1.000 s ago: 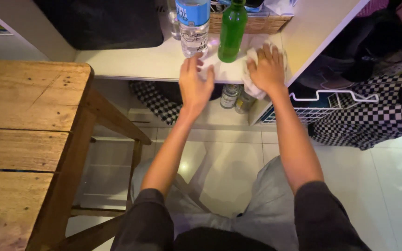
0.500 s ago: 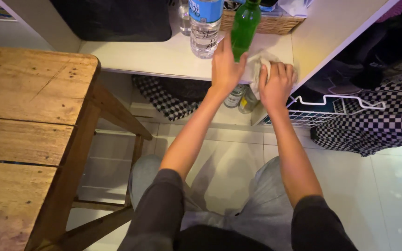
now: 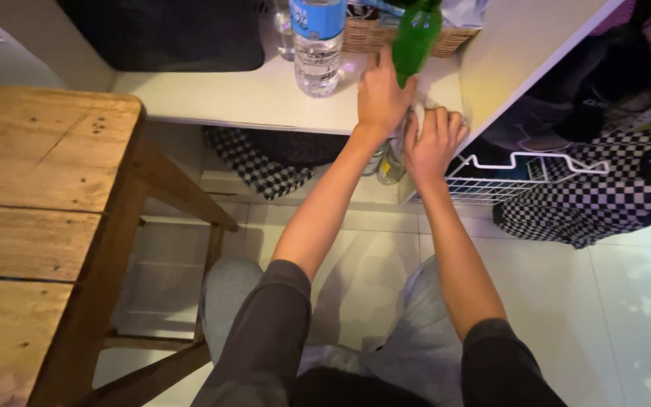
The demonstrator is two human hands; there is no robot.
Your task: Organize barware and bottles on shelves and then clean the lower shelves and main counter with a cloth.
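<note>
left hand (image 3: 380,94) grips the green glass bottle (image 3: 414,36) upright; right hand (image 3: 432,139) presses a white crumpled cloth (image 3: 418,114) on the white tabletop (image 3: 250,94) just beside its base.

Blue label (image 3: 317,13) — clear bottle (image 3: 316,56), white counter (image 3: 250,94)

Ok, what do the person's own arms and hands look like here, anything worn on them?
Both hands are bare: no gloves, rings or watch visible on the left hand or the right hand. The forearms are uncovered. Dark grey sleeves are pushed up to about the elbows on both arms, plain, with no markings visible. Light grey trousers show below.
</note>
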